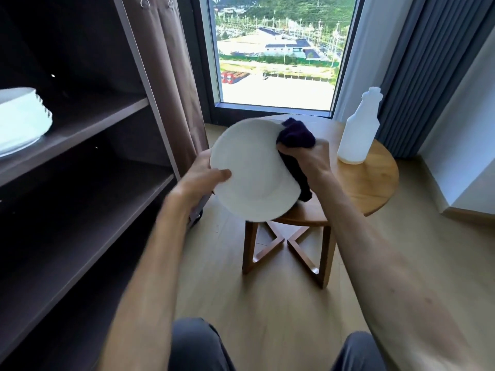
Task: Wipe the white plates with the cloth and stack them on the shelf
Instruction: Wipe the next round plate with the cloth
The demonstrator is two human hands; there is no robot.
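A white plate [251, 170] is held tilted in the air above the left part of a round wooden table [375, 183]. My left hand [203, 175] grips its left rim, thumb on the top face. My right hand [308, 156] holds a dark purple cloth [296, 135] against the plate's right edge, with part of the cloth hanging down behind the plate. A stack of white plates [21, 119] sits on the upper shelf [101, 119] of a dark shelf unit at the left.
A translucent white bottle without a cap [357, 129] stands on the table's right side. A brown curtain [176, 76] hangs at the shelf unit's right edge. Behind the table is a window, and grey curtains hang at the right. The floor is wood.
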